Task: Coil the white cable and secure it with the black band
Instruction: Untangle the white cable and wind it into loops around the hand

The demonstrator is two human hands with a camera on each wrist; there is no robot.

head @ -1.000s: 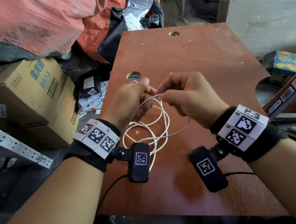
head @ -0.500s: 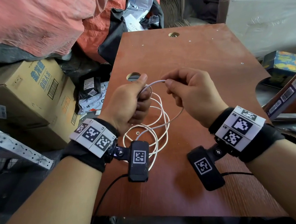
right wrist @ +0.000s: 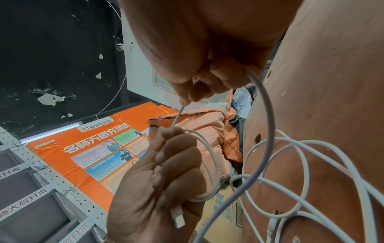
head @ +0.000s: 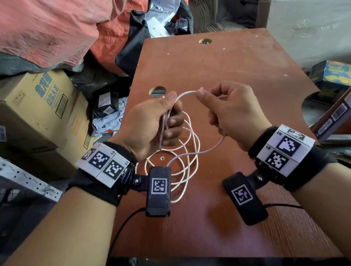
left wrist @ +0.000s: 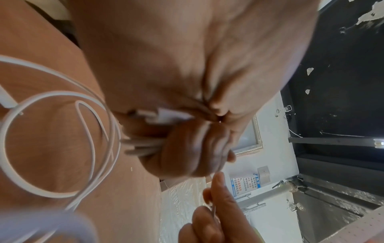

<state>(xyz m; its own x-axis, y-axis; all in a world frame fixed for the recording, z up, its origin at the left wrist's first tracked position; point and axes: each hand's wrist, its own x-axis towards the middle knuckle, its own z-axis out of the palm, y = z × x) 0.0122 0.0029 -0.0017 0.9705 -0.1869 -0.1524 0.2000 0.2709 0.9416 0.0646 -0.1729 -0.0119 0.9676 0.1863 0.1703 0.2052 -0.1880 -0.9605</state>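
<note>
The white cable (head: pixel 189 141) hangs in several loose loops over the brown table (head: pixel 217 67). My left hand (head: pixel 158 121) grips the gathered loops in its fist, and a white plug (right wrist: pixel 176 217) sticks out under its fingers. My right hand (head: pixel 230 107) pinches one strand between thumb and forefinger, a short arc of cable (head: pixel 185 94) bridging the two hands. In the left wrist view the strands (left wrist: pixel 141 146) pass under my curled fingers. In the right wrist view the pinched strand (right wrist: pixel 177 115) runs down to the left fist. No black band is in view.
Cardboard boxes (head: pixel 27 111) and a perforated metal rack (head: pixel 17 182) stand left of the table. Red tarpaulin (head: pixel 40 28) and bags pile up behind. A round hole (head: pixel 157 90) opens in the table near my left hand. A colourful box (head: pixel 335 77) lies at the right.
My hands have drawn apart and risen a little. The right hand slid along the strand to the right, stretching a short arc of cable between the hands.
</note>
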